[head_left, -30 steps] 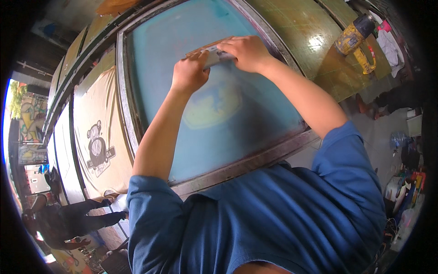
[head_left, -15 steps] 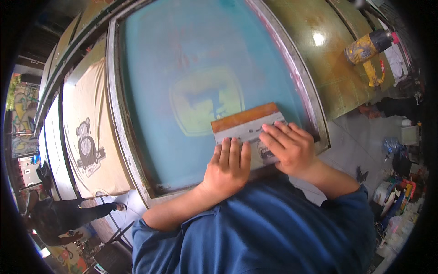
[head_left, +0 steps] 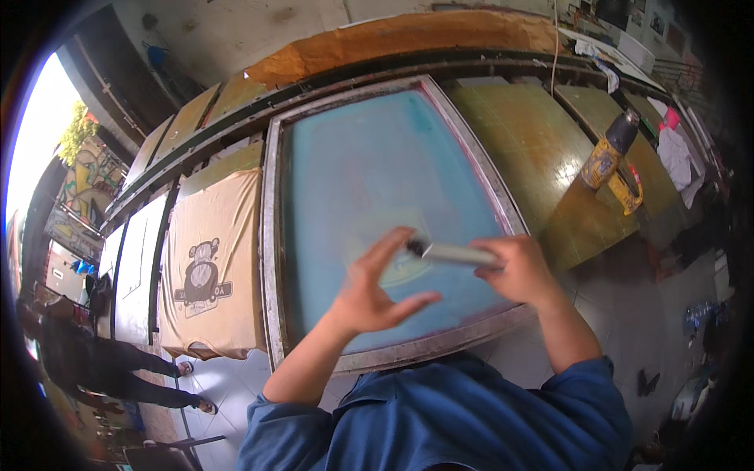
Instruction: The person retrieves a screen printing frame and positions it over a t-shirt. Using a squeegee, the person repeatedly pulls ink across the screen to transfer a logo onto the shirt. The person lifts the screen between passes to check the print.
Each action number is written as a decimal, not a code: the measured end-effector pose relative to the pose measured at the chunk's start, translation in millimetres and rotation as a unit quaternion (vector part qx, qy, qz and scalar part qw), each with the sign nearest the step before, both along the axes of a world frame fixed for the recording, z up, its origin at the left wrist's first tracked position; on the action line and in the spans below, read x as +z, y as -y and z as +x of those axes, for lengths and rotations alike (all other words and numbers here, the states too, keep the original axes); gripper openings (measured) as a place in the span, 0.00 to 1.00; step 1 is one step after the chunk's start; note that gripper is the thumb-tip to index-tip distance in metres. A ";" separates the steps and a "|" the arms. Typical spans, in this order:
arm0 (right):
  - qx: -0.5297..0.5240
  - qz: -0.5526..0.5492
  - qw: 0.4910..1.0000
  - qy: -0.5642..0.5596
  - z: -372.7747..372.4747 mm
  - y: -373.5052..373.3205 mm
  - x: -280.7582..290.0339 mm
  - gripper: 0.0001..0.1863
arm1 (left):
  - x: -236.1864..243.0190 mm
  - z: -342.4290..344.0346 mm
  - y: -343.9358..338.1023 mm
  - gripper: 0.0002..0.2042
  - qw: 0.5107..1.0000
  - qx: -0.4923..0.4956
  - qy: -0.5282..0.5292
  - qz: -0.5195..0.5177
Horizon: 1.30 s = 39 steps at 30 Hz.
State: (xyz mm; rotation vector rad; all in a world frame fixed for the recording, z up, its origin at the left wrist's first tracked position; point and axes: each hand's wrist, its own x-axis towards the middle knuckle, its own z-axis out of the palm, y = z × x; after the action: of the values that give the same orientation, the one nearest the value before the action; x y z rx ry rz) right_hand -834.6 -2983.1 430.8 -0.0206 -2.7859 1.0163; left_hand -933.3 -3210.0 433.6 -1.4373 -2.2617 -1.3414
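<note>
A screen-printing squeegee [head_left: 459, 254] hangs over the near part of a blue-green mesh screen [head_left: 357, 149], seen edge-on. My right hand [head_left: 520, 268] grips its right end. By the squeegee's left end, my left hand [head_left: 363, 294] is blurred, its thumb and fingers spread apart, and nothing shows in it. Under the hands, a pale yellow-green emblem [head_left: 404, 273] on the mesh is partly covered. A worn metal frame [head_left: 272, 196] surrounds the mesh.
Left of the screen, a beige shirt [head_left: 228, 208] with a dark cartoon print lies on a board. A yellow heat gun [head_left: 603, 163] stands on the greenish board [head_left: 518, 129] to the right. Another person [head_left: 98, 361] is at the far left.
The squeegee has come up off the mesh and turned edge-on. My left hand has let go and spread its fingers; my right still holds on. The view has tilted up.
</note>
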 end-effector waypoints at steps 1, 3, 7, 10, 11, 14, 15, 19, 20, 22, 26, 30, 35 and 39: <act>-0.046 -0.111 0.993 -0.001 2.1 -15.5 -8.3 0.19 | -0.8 -9.1 9.0 0.32 0.997 0.008 -0.036 0.062; -0.099 -0.348 0.932 -0.030 4.1 -50.7 -16.3 0.20 | 0.9 -28.1 32.5 0.30 0.989 0.139 -0.038 0.028; -0.099 -0.637 0.760 -0.089 2.3 -97.7 -46.1 0.22 | -55.9 -75.3 118.8 0.30 0.914 0.405 0.028 -0.021; -0.102 -0.635 0.762 -0.070 -11.5 -107.4 -66.1 0.24 | -85.7 -84.7 165.3 0.35 0.826 0.514 0.132 -0.188; -0.115 -0.650 0.749 -0.048 -14.6 -107.1 -67.8 0.25 | -90.9 -90.1 171.0 0.36 0.822 0.492 0.191 -0.212; -0.110 -0.639 0.761 -0.026 -25.5 -115.9 -86.8 0.25 | -115.0 -103.5 180.6 0.32 0.810 0.465 0.296 -0.201; -0.108 -0.637 0.763 -0.016 -25.8 -117.6 -89.2 0.25 | -108.4 -97.1 168.7 0.30 0.803 0.467 0.328 -0.170; -0.118 -0.637 0.762 -0.013 -23.3 -114.5 -85.4 0.26 | -107.5 -95.5 162.6 0.23 0.790 0.468 0.370 -0.140; -0.122 -0.634 0.763 -0.009 -23.1 -114.6 -86.3 0.26 | -111.7 -95.7 166.0 0.23 0.792 0.470 0.364 -0.138; -0.127 -0.631 0.766 -0.007 -25.6 -116.7 -88.3 0.25 | -115.5 -98.9 166.9 0.22 0.788 0.465 0.383 -0.126; -0.149 -0.633 0.759 0.024 -27.0 -116.0 -85.1 0.25 | -111.5 -97.1 163.1 0.24 0.788 0.451 0.407 -0.106; -0.181 -0.634 0.751 0.027 -32.4 -117.3 -88.7 0.25 | -108.2 -95.5 164.3 0.24 0.788 0.463 0.389 -0.116; -0.194 -0.635 0.747 0.030 -33.2 -115.6 -89.1 0.25 | -104.7 -93.9 162.2 0.24 0.801 0.446 0.385 -0.103; -0.192 -0.653 0.731 0.052 -32.9 -113.0 -85.6 0.24 | -111.0 -97.9 166.8 0.23 0.793 0.453 0.392 -0.109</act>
State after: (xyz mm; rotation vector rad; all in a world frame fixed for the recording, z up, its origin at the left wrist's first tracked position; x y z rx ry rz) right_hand -867.5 -2870.1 345.2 -0.7795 -1.3913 2.5258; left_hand -1031.2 -3376.8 322.6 0.4281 -2.9660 -1.4199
